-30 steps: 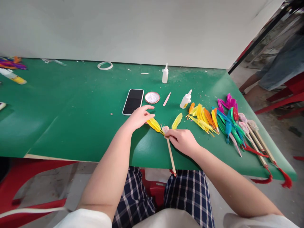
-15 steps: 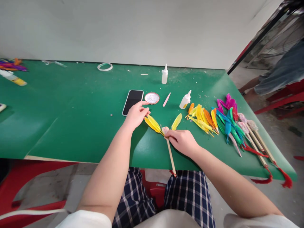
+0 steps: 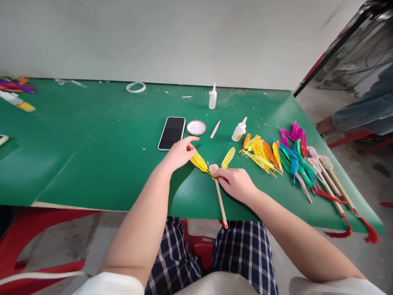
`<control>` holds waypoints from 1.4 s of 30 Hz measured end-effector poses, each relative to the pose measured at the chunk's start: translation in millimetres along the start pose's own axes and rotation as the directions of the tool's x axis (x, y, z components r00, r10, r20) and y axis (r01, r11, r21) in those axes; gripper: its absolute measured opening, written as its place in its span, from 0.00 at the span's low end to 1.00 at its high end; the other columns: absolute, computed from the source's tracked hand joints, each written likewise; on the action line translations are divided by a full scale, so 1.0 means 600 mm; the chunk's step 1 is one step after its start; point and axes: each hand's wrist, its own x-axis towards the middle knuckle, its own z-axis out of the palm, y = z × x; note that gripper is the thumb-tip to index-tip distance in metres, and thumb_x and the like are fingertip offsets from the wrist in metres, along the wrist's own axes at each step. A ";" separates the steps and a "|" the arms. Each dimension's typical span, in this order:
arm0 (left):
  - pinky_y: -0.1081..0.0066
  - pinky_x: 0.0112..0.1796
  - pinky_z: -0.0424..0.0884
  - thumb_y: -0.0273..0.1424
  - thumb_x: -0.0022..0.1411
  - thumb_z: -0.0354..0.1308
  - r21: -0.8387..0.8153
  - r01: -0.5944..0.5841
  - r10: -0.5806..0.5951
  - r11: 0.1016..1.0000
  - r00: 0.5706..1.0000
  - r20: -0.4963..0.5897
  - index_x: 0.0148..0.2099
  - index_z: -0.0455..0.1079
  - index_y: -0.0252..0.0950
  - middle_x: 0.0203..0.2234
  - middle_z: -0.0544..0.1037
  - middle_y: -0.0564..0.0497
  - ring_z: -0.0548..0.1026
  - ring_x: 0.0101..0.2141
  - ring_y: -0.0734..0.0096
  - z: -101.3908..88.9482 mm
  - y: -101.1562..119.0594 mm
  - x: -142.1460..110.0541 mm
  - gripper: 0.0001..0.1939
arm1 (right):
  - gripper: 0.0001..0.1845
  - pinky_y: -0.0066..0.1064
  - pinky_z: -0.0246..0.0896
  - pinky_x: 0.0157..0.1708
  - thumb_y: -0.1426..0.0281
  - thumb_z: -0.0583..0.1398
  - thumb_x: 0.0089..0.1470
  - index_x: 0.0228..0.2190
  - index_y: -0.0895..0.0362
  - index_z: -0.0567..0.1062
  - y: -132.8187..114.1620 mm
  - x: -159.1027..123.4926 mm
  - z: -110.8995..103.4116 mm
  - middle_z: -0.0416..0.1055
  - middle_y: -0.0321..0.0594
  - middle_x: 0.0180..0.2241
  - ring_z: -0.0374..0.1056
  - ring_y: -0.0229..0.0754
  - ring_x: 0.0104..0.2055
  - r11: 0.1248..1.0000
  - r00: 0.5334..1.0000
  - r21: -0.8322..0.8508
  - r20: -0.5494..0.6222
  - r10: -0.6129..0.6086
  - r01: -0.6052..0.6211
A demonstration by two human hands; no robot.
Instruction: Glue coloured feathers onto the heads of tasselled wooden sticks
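Observation:
A wooden hairpin-like stick (image 3: 221, 205) with a pale pink flower (image 3: 213, 168) at its top lies across the table's front edge. My right hand (image 3: 238, 185) is closed around the spot just below the flower. Yellow feathers (image 3: 199, 162) fan out to the left of the flower, and my left hand (image 3: 181, 153) pinches their outer tips between thumb and fingers, index finger stretched out. A single yellow-green feather (image 3: 228, 157) points up and right behind my right hand; whether it is attached is hidden.
A phone (image 3: 172, 133), a round dish (image 3: 196, 128), pink tweezers (image 3: 215, 129) and white squeeze bottles (image 3: 239, 130) stand beyond my hands. Yellow and orange feathers (image 3: 260, 153), blue-green feathers (image 3: 296, 159) and tasselled flower sticks (image 3: 334, 188) lie to the right. A tape roll (image 3: 135, 87) is farther back.
My left hand has shifted slightly right and down, and its thumb now covers the yellow feather tips. My right hand stays put. The person at the far right has moved a little.

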 end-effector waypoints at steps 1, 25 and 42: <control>0.71 0.35 0.67 0.29 0.55 0.50 0.002 0.000 0.000 1.000 1.000 -0.002 0.53 0.63 0.41 0.29 0.73 0.52 0.71 0.31 0.71 0.000 -0.001 0.001 0.21 | 0.12 0.23 0.54 0.27 0.72 0.49 0.54 0.31 0.52 0.73 0.000 0.000 0.000 0.75 0.32 0.29 0.69 0.34 0.29 1.000 1.000 0.001 0.000 0.000 0.000; 0.57 0.53 0.57 0.14 0.51 0.44 0.467 -0.381 0.363 0.798 0.922 0.132 0.40 0.75 0.44 0.48 0.68 0.50 0.58 0.55 0.60 0.026 0.003 -0.003 0.26 | 0.13 0.23 0.52 0.26 0.71 0.49 0.55 0.31 0.52 0.72 0.000 0.002 0.000 0.75 0.30 0.29 0.69 0.34 0.28 1.000 1.000 -0.022 0.007 0.001 -0.001; 0.69 0.37 0.65 0.30 0.56 0.55 0.351 -0.173 0.254 0.920 0.946 -0.202 0.36 0.72 0.38 0.29 0.75 0.51 0.70 0.34 0.69 0.015 0.030 -0.007 0.06 | 0.13 0.23 0.53 0.26 0.71 0.49 0.55 0.31 0.52 0.73 -0.002 0.002 0.002 0.75 0.31 0.29 0.70 0.34 0.29 0.998 1.000 -0.055 0.008 0.010 -0.009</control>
